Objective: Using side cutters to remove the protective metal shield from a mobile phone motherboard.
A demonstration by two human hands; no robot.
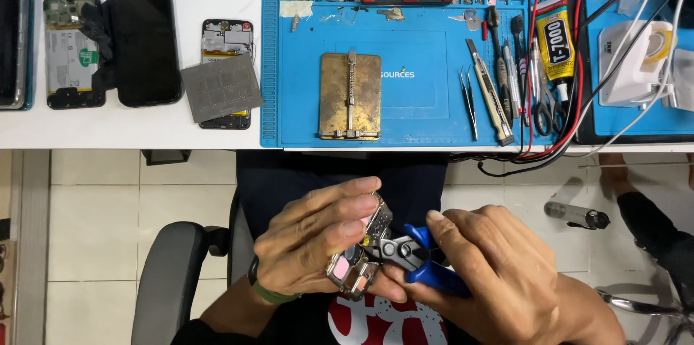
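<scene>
A small circuit board (365,247) is gripped by the left hand (318,247), largely hidden beneath its fingers; blue-handled cutters (412,255) are clasped by the right hand (499,273), jaws at the board. Above the hands, on the desk (181,132), two opened phones can be counted.

Two bare hands, left hand (318,244) and right hand (491,265), no gloves or rings, a green band on the left wrist just behind the grip, dark trousers above it, dark shirt with red-and-white print below.
</scene>
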